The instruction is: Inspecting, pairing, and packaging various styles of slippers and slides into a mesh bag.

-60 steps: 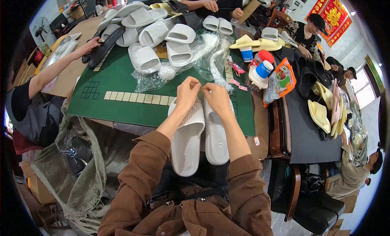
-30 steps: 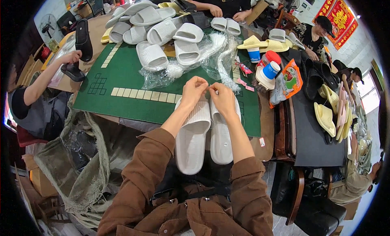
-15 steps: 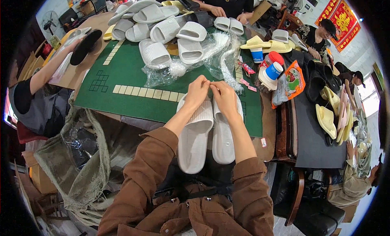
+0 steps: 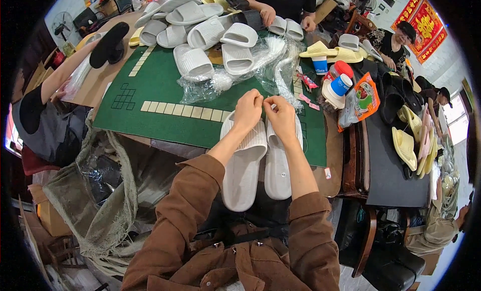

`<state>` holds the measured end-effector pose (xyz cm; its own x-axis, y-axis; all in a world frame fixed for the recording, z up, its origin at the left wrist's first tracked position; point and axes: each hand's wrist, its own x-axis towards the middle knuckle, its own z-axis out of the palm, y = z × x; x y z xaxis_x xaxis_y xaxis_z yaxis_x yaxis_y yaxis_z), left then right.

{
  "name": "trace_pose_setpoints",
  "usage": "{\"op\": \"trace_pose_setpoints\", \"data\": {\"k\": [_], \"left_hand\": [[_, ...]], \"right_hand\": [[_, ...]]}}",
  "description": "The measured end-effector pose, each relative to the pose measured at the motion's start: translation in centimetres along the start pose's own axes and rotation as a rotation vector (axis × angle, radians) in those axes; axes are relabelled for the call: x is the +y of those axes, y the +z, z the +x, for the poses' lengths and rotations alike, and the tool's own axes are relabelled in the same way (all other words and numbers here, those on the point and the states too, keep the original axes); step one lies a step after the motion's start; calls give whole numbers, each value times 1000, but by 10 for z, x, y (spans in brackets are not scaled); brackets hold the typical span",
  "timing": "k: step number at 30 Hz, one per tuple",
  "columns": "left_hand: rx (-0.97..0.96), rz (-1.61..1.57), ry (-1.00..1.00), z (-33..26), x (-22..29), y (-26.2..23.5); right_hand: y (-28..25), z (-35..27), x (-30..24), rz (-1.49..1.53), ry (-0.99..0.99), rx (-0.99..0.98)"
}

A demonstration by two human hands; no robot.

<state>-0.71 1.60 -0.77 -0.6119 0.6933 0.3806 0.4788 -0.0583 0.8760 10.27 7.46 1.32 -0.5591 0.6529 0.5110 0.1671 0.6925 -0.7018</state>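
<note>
Pair of lt grey slippers (image 4: 239, 184) sits side by side at near edge of the worktop (image 4: 334, 140), toe ends over the green mat (image 4: 165, 124), heels twd the person's lap; L hand (image 4: 249, 110) & R hand (image 4: 281, 118) are close together just above the straps, fingertips pinched (can't tell on what, too small to see); beyond, clear plastic (image 4: 196, 90) w/ white strands, then a pile of mostly grey slippers (image 4: 205, 34); to R, blue-and-white cup (image 4: 341, 84) & orange bag (image 4: 362, 101); far L, co-worker's arm (image 4: 67, 79) nr a dark shoe (image 4: 108, 46)

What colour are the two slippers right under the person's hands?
The two slippers are pale grey; the head view shows them best.
</note>
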Motion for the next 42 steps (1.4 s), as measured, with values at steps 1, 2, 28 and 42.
{"op": "trace_pose_setpoints", "data": {"k": [1, 2, 28, 42], "left_hand": [[0, -1, 0, -1, 0, 1], [30, 3, 2, -3, 0, 1], [-88, -95, -120, -1, 2, -3], [64, 11, 111, -7, 0, 7]], "right_hand": [[1, -1, 0, -1, 0, 0], [3, -2, -1, -35, -7, 11], [-3, -2, 3, 10, -34, -89], [0, -3, 5, -42, -62, -23]]}}
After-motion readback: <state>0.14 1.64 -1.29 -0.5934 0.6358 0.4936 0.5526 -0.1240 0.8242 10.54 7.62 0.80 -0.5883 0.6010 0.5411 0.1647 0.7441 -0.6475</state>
